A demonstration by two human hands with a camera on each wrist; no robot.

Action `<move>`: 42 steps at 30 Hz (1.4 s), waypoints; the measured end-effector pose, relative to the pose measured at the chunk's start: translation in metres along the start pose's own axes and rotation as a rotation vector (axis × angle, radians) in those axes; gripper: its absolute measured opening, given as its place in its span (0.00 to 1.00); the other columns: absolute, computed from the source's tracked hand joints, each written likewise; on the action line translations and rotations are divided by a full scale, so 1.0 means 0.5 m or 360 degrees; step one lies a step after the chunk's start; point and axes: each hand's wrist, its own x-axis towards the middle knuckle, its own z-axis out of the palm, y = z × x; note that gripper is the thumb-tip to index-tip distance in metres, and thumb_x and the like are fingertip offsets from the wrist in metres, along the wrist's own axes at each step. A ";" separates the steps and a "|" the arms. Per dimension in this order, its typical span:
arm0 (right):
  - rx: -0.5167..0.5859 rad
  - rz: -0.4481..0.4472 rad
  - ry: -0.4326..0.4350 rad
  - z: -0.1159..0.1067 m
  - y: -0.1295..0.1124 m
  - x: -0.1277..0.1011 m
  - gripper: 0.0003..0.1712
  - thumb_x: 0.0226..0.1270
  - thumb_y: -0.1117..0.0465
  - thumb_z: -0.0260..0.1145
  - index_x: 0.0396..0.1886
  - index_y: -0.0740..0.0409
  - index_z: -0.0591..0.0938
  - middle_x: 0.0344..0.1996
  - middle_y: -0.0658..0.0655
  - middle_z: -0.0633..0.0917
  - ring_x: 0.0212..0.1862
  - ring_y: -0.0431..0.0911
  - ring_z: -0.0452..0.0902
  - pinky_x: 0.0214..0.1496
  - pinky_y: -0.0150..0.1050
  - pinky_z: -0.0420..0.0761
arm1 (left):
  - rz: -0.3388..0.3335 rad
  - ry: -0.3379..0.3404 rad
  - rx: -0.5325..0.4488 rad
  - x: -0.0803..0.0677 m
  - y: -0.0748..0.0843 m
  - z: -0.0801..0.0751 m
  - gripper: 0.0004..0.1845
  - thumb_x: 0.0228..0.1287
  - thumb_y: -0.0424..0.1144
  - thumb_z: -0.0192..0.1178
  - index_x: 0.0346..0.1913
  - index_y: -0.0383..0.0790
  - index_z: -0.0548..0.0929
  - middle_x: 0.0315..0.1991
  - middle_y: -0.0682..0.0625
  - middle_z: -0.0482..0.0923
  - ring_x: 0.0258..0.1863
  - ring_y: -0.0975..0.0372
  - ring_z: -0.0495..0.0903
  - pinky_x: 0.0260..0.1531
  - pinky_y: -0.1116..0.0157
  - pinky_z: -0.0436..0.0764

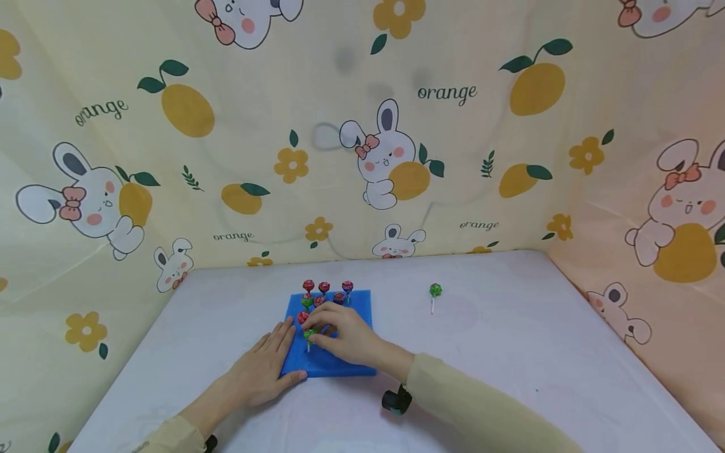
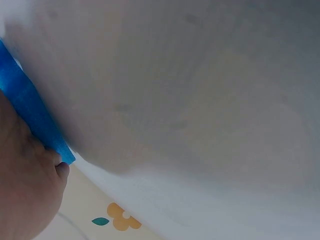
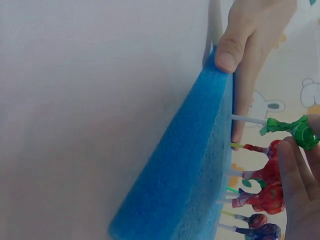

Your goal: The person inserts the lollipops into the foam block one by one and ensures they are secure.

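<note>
left hand [image 1: 265, 371] lies flat, fingers straight, pressing the blue foam pad's [image 1: 345, 365] left edge; right hand [image 1: 342, 335] arches over it, fingertips pinching a green lollipop [image 1: 308, 334].

Foam pad [image 1: 340, 362] mid-table [image 1: 510, 352], lollipops [image 1: 324, 288] standing in it, lone lollipop [image 1: 434, 291] lying to its right

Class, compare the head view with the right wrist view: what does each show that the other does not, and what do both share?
Only the head view shows the loose green lollipop lying on the white table, apart from the pad. Only the right wrist view shows the white sticks entering the pad's top face. Both show the blue foam pad, the left hand steadying it, and the right hand pinching a green lollipop.
</note>
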 end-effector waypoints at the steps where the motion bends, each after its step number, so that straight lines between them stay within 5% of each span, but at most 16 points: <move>1: -0.0001 0.0002 -0.0002 0.002 0.000 0.001 0.13 0.74 0.63 0.70 0.55 0.58 0.88 0.53 0.50 0.84 0.55 0.39 0.81 0.53 0.33 0.85 | 0.0005 0.0006 -0.0002 0.000 0.000 0.001 0.53 0.74 0.70 0.49 0.80 0.26 0.54 0.83 0.32 0.46 0.81 0.38 0.51 0.76 0.39 0.59; 29: -0.0142 0.0021 -0.0114 0.023 -0.003 0.011 0.16 0.75 0.61 0.69 0.59 0.57 0.88 0.57 0.52 0.85 0.52 0.38 0.82 0.51 0.26 0.82 | -0.0028 -0.0061 0.0007 -0.001 0.007 -0.008 0.52 0.77 0.69 0.45 0.81 0.26 0.51 0.84 0.33 0.42 0.82 0.40 0.47 0.78 0.42 0.55; 42: -0.0190 0.0048 -0.0129 0.026 0.001 0.009 0.16 0.75 0.60 0.69 0.59 0.54 0.88 0.57 0.49 0.86 0.59 0.37 0.81 0.61 0.28 0.79 | 0.0018 0.0027 -0.0016 -0.001 0.001 0.003 0.51 0.76 0.68 0.49 0.79 0.24 0.56 0.82 0.31 0.47 0.80 0.38 0.51 0.75 0.39 0.59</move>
